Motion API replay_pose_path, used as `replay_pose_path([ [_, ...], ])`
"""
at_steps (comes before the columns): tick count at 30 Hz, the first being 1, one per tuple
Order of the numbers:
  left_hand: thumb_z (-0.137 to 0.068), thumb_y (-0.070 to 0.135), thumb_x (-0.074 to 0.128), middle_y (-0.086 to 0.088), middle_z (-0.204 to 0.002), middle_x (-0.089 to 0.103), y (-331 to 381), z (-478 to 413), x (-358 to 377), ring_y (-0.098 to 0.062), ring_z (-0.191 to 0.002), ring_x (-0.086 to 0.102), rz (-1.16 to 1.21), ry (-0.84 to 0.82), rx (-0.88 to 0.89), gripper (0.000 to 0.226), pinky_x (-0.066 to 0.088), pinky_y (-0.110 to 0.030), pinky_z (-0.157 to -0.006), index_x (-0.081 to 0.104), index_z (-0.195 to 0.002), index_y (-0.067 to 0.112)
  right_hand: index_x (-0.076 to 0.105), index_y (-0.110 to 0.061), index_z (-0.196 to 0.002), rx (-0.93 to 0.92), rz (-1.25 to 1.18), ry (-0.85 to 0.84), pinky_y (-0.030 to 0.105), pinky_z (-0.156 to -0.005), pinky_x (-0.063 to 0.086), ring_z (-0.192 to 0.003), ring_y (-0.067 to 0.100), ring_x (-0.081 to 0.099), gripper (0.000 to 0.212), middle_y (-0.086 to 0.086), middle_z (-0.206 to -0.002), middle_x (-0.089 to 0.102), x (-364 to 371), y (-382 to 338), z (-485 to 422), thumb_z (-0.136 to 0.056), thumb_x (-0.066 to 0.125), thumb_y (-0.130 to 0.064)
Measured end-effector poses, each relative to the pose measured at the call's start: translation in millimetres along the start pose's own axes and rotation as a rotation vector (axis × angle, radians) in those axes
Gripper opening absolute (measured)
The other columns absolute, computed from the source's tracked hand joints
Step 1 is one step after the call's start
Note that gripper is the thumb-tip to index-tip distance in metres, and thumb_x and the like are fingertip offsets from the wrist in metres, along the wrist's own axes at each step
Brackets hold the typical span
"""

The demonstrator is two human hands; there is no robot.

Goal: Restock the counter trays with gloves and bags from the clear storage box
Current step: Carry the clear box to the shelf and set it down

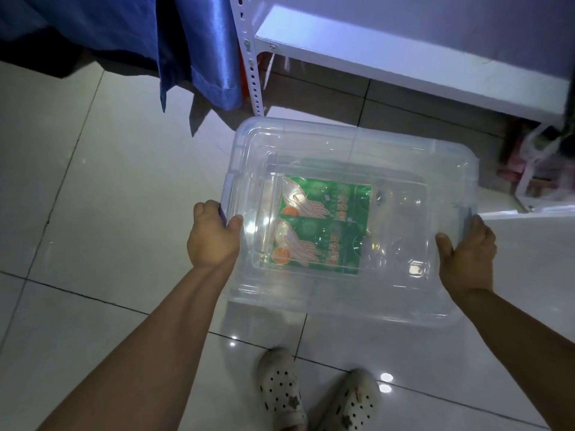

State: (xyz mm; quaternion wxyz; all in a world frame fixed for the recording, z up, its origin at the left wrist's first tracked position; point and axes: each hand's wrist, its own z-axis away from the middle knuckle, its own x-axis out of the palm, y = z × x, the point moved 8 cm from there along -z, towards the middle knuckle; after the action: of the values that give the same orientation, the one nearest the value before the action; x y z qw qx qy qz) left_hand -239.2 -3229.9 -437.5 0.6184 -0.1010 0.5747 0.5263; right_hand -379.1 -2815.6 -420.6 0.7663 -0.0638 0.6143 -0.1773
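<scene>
The clear storage box (348,225) is held above the tiled floor (93,197), in front of a white metal shelf (404,57). Its lid is on, and its long axis runs left to right across the view, tilted slightly so that the right end sits a little lower in the picture than the left. The short ends point toward the person's two hands.

The left hand (213,234) grips the left short end, with the thumb on top of the lid edge and the fingers curled under the rim beside a pale latch (228,189). The right hand (466,250) grips the right short end in the same way, thumb on the lid and fingers wrapped around the edge. Both hands are closed on the box.

Through the lid, two green glove packets (323,222) lie flat on the bottom of the box, left of centre. They lie side by side, one nearer the shelf and one nearer the person, each printed with a picture of a gloved hand. The rest of the box bottom looks clear, though reflections on the lid blur it.

A blue cloth (193,42) hangs at the upper left, beside the perforated shelf post (252,66). The person's pale perforated clogs (317,396) stand on the tiles below the box.
</scene>
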Motion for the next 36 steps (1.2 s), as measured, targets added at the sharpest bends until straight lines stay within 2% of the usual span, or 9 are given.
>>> replay_pose_path([
  [4,-0.089,0.017,0.054,-0.007,-0.081,0.047,-7.3,-5.5,15.1,-0.026,-0.07,0.048,0.186,-0.145,-0.158,0.017,0.033,-0.028,-0.055,0.039,-0.086,0.008,0.041,0.006,-0.122,0.327,-0.281,-0.133,0.053,-0.084,0.048,-0.09,0.038,0.055,0.041,0.027,-0.109,0.053,4.8,18.5,-17.1,-0.094,0.051,-0.023],
  [8,-0.09,0.016,0.05,-0.015,-0.084,0.05,5.9,-1.8,-5.2,-0.028,-0.068,0.047,0.115,-0.109,-0.133,0.016,0.036,-0.031,-0.061,0.041,-0.082,0.006,0.048,0.002,-0.11,0.311,-0.352,-0.179,0.032,-0.054,0.044,-0.06,0.024,0.047,0.026,0.014,-0.082,0.049,-16.2,21.1,-15.6,-0.093,0.053,-0.017],
  [12,-0.09,0.015,0.048,-0.018,-0.088,0.05,39.3,18.9,-41.1,-0.032,-0.071,0.049,0.099,-0.082,-0.114,0.013,0.037,-0.034,-0.062,0.041,-0.084,0.006,0.049,-0.006,-0.099,0.359,-0.392,-0.223,0.028,-0.049,0.039,-0.055,0.019,0.045,0.015,0.011,-0.073,0.049,-58.9,24.4,5.7,-0.093,0.052,-0.019],
  [17,-0.091,0.015,0.047,-0.024,-0.092,0.052,115.3,44.8,-106.7,-0.039,-0.076,0.052,0.054,-0.052,-0.009,0.013,0.039,-0.04,-0.064,0.041,-0.084,0.007,0.056,-0.001,-0.085,0.556,-0.599,-0.323,0.044,-0.069,0.045,-0.064,0.027,0.049,0.023,0.017,-0.076,0.053,-139.2,31.0,32.9,-0.089,0.062,-0.024],
  [19,-0.09,0.015,0.048,-0.021,-0.091,0.052,150.7,48.0,-131.8,-0.037,-0.075,0.052,0.038,-0.052,0.032,0.012,0.038,-0.038,-0.062,0.042,-0.084,0.007,0.057,0.0,-0.093,0.551,-0.638,-0.352,0.049,-0.077,0.048,-0.076,0.033,0.055,0.025,0.019,-0.085,0.057,-174.7,26.5,38.2,-0.089,0.061,-0.024],
  [24,-0.092,0.019,0.046,-0.022,-0.106,0.056,239.9,37.5,-166.6,-0.041,-0.09,0.055,-0.039,-0.094,0.148,0.02,0.042,-0.043,-0.075,0.05,-0.104,0.004,0.053,-0.001,-0.113,0.565,-0.791,-0.346,0.044,-0.067,0.051,-0.092,0.04,0.063,0.03,0.018,-0.105,0.063,-239.2,16.5,43.7,-0.093,0.055,-0.024],
  [29,-0.091,0.018,0.045,-0.022,-0.103,0.056,324.8,8.4,-171.2,-0.035,-0.079,0.049,-0.077,-0.118,0.316,0.013,0.036,-0.038,-0.067,0.046,-0.095,0.006,0.056,-0.006,-0.098,0.619,-0.908,-0.245,0.059,-0.086,0.046,-0.09,0.039,0.062,0.015,0.018,-0.103,0.063,-267.0,12.9,41.8,-0.095,0.051,-0.019],
  [33,-0.09,0.017,0.048,-0.022,-0.119,0.053,379.3,-15.8,-166.5,-0.04,-0.102,0.053,-0.129,-0.145,0.481,0.029,0.042,-0.044,-0.081,0.045,-0.116,0.004,0.055,-0.004,-0.107,0.681,-1.012,-0.152,0.061,-0.091,0.043,-0.095,0.041,0.062,0.02,0.018,-0.107,0.063,-267.9,11.5,37.8,-0.095,0.052,-0.02],
  [36,-0.087,0.016,0.052,-0.017,-0.125,0.054,403.2,-26.7,-159.6,-0.039,-0.108,0.052,-0.164,-0.196,0.6,0.039,0.043,-0.045,-0.086,0.044,-0.125,0.01,0.05,-0.003,-0.115,0.719,-1.112,-0.108,0.053,-0.078,0.049,-0.09,0.037,0.063,0.026,0.02,-0.108,0.062,-259.4,1.8,32.8,-0.094,0.052,-0.018],
])
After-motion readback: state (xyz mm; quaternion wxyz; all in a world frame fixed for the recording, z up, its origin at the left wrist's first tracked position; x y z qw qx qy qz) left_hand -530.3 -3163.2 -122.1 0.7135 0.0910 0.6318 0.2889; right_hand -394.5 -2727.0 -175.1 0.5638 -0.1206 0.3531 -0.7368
